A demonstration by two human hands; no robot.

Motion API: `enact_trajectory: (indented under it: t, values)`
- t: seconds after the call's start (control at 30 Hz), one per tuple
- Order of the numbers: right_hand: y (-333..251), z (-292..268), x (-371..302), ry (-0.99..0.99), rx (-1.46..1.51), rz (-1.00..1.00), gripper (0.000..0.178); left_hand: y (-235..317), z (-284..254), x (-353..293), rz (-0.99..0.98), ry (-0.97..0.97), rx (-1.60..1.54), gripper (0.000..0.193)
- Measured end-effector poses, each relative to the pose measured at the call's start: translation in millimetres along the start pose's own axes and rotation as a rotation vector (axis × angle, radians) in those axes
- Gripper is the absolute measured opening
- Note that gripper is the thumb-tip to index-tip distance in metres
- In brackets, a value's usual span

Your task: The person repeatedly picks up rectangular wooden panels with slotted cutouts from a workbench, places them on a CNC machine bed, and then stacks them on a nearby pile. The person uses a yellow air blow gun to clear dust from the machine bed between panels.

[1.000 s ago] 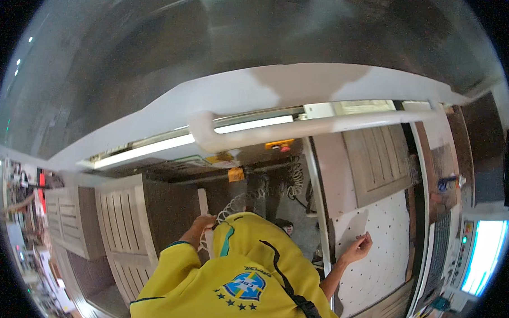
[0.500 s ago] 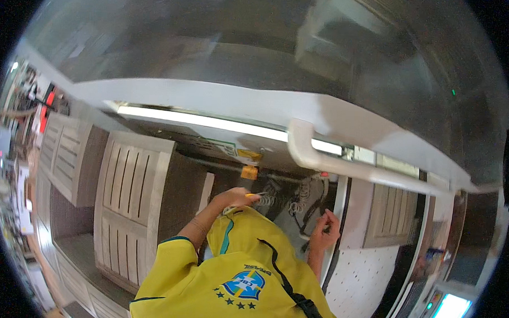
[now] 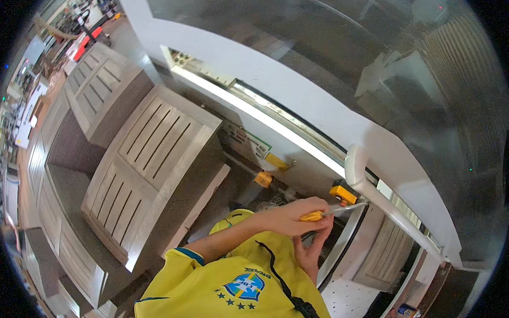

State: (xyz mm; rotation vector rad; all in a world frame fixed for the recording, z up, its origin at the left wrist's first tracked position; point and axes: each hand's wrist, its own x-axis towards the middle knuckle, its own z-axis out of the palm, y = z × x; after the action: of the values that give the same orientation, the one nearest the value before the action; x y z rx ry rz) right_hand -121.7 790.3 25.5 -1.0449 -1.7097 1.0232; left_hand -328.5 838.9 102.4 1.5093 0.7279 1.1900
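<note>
My left hand [image 3: 290, 216] is closed round a tool with a yellow handle [image 3: 312, 216] and a thin, shiny shaft. Its tip points right, close to a white bent tube handle [image 3: 356, 168]. Just below and beside it is my right hand [image 3: 312, 252], raised, with its fingertips against or behind the left hand. The left hand partly hides those fingers, so I cannot tell whether they grip anything. Above the shaft, a yellow-and-black box with a red part [image 3: 343, 192] sits on the machine's edge.
Wooden slatted door panels [image 3: 148, 155] stand stacked on my left. A white machine frame with a lit strip [image 3: 256, 117] and a dark glass cover [image 3: 259, 30] spans the front. An orange block [image 3: 263, 179] sits low beneath it. A white perforated panel [image 3: 345, 299] is at right.
My left hand has carried the yellow-handled tool to the right, meeting my right hand. The view has turned, bringing more of the slatted panels in and the yellow-and-black box into sight.
</note>
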Motion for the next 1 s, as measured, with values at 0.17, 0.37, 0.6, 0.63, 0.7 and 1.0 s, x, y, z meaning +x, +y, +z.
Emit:
enact_trajectory:
  t: [0.17,0.37,0.6,0.63,0.7,1.0]
  values:
    - [2,9,-19,-0.219,0.182,0.010,0.061,16,85,-8,0.154,0.252,0.156,0.041]
    - [-8,-12,-29,-0.199,0.149,0.203,0.052,33,73,-62,-0.059,0.229,0.479,0.055]
    - [-40,-53,-78,-0.239,-0.089,0.146,0.054,35,142,-90,-0.259,0.209,0.428,0.064]
    - [-41,-55,-92,-0.213,-0.070,0.105,0.054,37,158,-92,-0.253,0.205,0.439,0.067]
    - [-31,-59,-120,-0.099,-0.029,0.089,0.052,31,188,-92,-0.278,0.141,0.505,0.069]
    - [-56,-79,-189,0.303,0.014,0.204,0.051,22,237,-86,-0.293,-0.113,0.389,0.066]
